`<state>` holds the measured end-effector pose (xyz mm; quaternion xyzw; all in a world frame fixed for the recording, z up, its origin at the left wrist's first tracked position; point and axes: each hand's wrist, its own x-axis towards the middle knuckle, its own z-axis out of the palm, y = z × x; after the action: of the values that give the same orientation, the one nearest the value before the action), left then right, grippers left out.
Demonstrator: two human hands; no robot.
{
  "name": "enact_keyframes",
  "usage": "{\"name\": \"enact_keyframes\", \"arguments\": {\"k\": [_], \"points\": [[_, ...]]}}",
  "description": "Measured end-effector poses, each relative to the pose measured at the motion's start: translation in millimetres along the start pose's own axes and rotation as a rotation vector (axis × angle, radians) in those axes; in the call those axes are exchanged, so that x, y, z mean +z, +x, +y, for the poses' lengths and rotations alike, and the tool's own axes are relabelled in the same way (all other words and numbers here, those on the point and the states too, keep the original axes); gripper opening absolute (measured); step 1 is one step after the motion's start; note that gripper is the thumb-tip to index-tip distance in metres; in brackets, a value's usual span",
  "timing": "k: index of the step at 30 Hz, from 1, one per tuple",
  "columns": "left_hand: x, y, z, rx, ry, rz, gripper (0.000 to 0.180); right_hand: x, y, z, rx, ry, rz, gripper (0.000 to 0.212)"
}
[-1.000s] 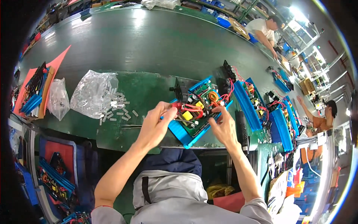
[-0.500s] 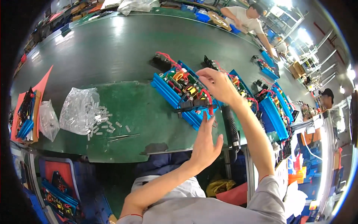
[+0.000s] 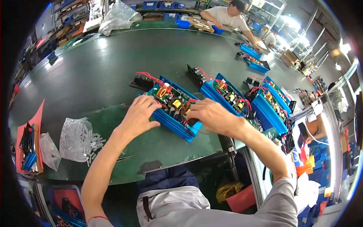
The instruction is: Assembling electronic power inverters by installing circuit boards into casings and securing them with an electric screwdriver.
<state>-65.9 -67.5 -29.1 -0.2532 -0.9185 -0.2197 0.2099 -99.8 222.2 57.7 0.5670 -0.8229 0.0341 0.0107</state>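
Your left grip (image 3: 139, 115) is resting loose, thumb apart, at the left side of the blue-cased circuit unit (image 3: 172, 122), which is lying on the table (image 3: 124, 53) before you. Your right grip (image 3: 211, 116) is covering its near end; you cannot tell whether it is grasping anything. A neighbouring blue unit (image 3: 214, 95) is crowding your right hand, a dark tool (image 3: 228, 145) is lying below that wrist, and a clear bag (image 3: 75, 138) is sitting leftward.

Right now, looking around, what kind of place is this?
It looks like an electronics factory or workshop: circuit boards in open blue housings on a long green worktable, a co-worker across it, and blue storage bins behind.
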Motion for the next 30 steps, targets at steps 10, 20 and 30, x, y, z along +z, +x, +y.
{"name": "enact_keyframes", "arguments": {"k": [10, 20, 30], "points": [[35, 6, 36, 0.157, -0.095, -0.118, 0.039, 21, -62, -1, 0.221, -0.086, 0.331, 0.036], [27, 93, 37, -0.060, -0.347, 0.006, 0.019, 86, -96, -43, 0.985, 0.447, 0.683, 0.027], [95, 142, 24, -0.098, -0.719, -0.532, 0.035, 77, -51, -66, 1.148, 0.532, 0.628, 0.064]]}}
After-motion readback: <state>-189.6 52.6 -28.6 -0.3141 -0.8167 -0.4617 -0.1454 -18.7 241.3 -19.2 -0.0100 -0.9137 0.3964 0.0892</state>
